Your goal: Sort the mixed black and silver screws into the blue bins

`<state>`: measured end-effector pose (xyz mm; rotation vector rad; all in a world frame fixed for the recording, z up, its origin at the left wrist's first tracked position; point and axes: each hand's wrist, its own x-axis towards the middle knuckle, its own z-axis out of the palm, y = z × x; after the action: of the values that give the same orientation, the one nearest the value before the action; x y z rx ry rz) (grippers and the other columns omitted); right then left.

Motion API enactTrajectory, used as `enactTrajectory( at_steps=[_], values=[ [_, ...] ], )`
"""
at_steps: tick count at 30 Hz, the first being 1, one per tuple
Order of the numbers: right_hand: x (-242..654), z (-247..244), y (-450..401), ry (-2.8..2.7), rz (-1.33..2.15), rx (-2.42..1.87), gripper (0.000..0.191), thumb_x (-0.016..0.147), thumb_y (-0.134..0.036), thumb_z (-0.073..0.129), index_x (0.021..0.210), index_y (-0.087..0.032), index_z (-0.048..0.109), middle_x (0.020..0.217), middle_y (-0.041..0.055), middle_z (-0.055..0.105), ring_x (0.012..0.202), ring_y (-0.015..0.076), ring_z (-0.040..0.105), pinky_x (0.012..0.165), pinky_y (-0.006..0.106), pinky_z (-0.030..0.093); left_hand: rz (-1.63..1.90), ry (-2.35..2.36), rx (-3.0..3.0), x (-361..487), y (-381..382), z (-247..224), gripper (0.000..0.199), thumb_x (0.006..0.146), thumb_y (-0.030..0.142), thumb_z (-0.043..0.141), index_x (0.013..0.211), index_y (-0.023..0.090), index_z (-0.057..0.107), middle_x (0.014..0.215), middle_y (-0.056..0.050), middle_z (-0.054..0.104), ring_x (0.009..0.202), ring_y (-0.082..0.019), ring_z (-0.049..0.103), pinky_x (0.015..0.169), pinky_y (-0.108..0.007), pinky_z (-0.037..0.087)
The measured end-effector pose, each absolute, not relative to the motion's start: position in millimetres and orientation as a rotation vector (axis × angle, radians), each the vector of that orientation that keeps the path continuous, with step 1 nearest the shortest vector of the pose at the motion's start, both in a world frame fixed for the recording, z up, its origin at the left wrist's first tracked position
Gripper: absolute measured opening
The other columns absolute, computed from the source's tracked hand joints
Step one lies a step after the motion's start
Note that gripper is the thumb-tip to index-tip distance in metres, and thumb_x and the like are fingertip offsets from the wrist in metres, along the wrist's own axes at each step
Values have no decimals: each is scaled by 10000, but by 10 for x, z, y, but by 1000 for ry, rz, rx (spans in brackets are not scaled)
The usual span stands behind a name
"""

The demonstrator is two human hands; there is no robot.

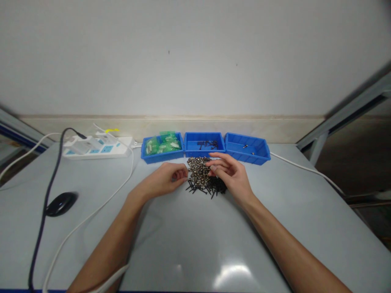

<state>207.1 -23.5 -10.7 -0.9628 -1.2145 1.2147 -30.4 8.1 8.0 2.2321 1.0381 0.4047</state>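
A heap of small screws [198, 173] lies on the table, silvery ones on top and black ones along its front and right edge. At the heap's left edge is my left hand [168, 178], thumb and fingertips pinched together beside the screws. Whatever is in that pinch is too small to make out. My right hand [233, 175] reaches over the heap's right side, index finger stretched out while the thumb and another finger come together. Anything between them is hidden against the screws.
Behind the heap stand three blue bins: the left bin [161, 158] holds green plastic packets [166, 143], the middle bin [191, 142] several dark screws, the right bin [256, 152] a few small pieces. At left are a power strip [122, 150], cables and a black mouse [62, 204].
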Motion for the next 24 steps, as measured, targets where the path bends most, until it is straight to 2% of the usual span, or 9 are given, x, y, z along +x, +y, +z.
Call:
enactTrajectory(
  at_steps=[15,19,24],
  values=[
    [2049,-89,-238,-1220,1210,-988,285,793,-270,745,1070,-221,703,833,18,771,694,149,704,723,322,580,375,1039,2268,-305,61,109,87,892,179,582,895,170,668,784,-18,687,705,-141,617,687,-256,470],
    [2037,-90,-244,-1218,1224,-992,269,778,-233,735,1047,-220,716,816,11,765,686,140,696,702,303,574,360,1045,2258,-287,50,114,133,895,181,580,979,175,683,790,-16,694,705,-145,623,678,-255,466],
    [2030,-87,-260,-1230,1237,-965,263,793,-228,722,1055,-219,717,812,5,763,680,126,687,690,278,560,354,1054,2271,-278,35,112,123,882,175,591,961,174,686,776,-10,685,697,-142,616,668,-248,458]
  ],
)
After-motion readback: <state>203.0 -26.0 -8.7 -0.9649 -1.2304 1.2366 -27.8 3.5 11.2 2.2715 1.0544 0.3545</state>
